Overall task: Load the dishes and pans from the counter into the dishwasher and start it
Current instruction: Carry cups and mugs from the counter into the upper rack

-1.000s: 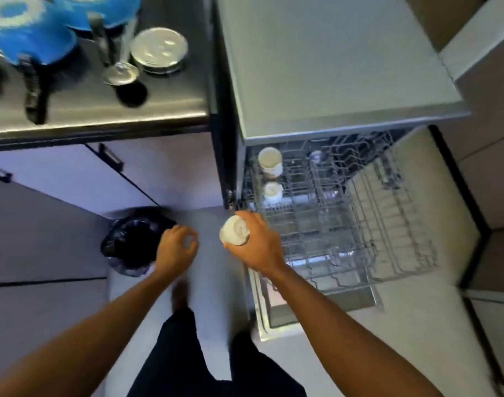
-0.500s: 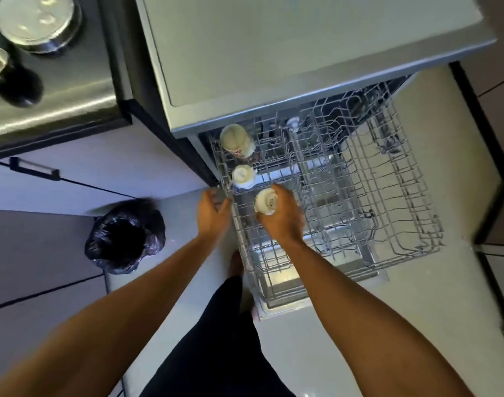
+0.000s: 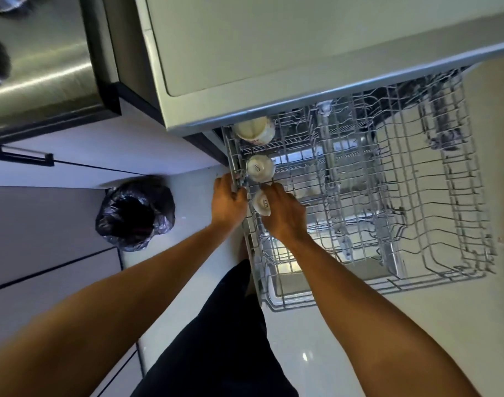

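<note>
shifted left and lower in the frame since half a second back: right hand (image 3: 285, 217), fingers curled round an upturned cup (image 3: 261, 206), mid-frame, just inside the left edge of the rack (image 3: 474, 224). left hand (image 3: 227, 203) touching beside it, fingers wrapped on the rim wire. second cup (image 3: 260, 168) just above, third cup (image 3: 255, 130) higher, partly under the dishwasher top (image 3: 273, 47). black bin bag (image 3: 136, 213) at left on the floor.

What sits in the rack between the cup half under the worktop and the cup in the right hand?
One small white cup, base up in the rack; the head view shows it.
</note>
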`<control>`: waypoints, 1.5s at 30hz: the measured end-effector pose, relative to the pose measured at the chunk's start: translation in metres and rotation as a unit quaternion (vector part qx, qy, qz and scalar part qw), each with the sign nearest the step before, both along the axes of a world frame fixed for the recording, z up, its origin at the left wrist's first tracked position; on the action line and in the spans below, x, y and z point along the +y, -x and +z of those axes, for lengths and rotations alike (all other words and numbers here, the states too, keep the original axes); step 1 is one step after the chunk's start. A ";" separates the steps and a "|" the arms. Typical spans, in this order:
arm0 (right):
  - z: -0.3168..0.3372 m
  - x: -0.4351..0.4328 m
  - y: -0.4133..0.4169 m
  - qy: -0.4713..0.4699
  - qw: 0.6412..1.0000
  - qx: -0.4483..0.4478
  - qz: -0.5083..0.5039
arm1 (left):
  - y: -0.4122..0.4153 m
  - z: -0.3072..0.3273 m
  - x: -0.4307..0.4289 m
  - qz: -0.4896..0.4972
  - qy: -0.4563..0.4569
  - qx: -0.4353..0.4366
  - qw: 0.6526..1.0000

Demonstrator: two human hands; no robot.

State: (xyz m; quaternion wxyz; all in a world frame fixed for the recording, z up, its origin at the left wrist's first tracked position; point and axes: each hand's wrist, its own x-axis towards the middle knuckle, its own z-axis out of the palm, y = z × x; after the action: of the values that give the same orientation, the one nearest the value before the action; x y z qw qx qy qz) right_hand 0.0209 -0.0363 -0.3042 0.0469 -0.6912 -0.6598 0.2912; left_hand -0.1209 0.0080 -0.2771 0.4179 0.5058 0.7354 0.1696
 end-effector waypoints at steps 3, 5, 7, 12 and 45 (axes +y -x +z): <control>-0.001 0.002 0.004 0.011 1.000 -0.005 0.016 | -0.003 0.001 0.000 0.006 0.006 -0.007 1.000; 0.000 0.003 0.004 0.037 0.999 -0.017 0.023 | -0.004 0.001 0.000 0.007 0.004 -0.008 1.000; 0.002 0.003 0.003 0.065 0.998 -0.015 0.024 | -0.003 0.002 -0.001 0.011 0.003 -0.013 1.000; 0.012 -0.002 -0.001 0.076 0.997 0.002 -0.013 | 0.001 0.007 -0.001 0.000 0.004 -0.026 1.000; 0.251 0.058 0.418 -0.072 0.974 0.208 0.045 | 0.500 0.202 -0.087 0.146 -0.227 0.158 0.950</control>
State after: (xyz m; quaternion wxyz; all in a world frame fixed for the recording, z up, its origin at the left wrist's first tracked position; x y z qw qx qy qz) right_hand -0.3969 0.0215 -0.0527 0.2195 -0.5795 -0.6855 0.3822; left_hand -0.6212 -0.0789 -0.0753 0.1411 0.4947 0.8000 0.3088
